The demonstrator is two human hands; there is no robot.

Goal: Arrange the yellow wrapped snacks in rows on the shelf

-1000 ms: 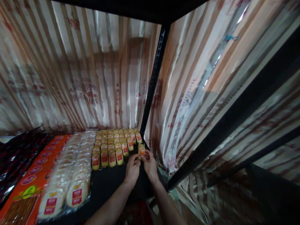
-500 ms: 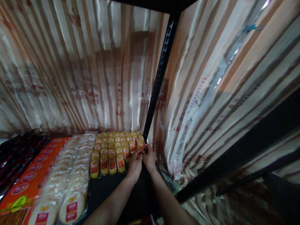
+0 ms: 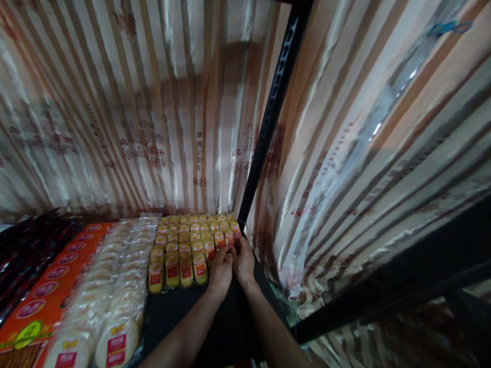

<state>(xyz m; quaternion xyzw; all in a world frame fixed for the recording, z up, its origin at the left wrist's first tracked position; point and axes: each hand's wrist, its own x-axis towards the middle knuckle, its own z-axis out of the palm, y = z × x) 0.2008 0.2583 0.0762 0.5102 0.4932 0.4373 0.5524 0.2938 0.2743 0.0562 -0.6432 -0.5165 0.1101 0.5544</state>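
a small yellow block-shaped package with a red label and a shiny, see-through-looking wrapper stands just below the center of the frame, its lower part hidden by fingers; the print is too blurred to read. the bare left hand and bare right hand meet there, fingers curled close together at its near side; whether either grip pinches it i cannot tell. to its left are tight rows of matching yellow packages with red labels on a black flat shelf. at lower left lie round pale cakes in clear plastic, then orange printed packs. a black slotted metal post rises behind, against pale striped sheeting.
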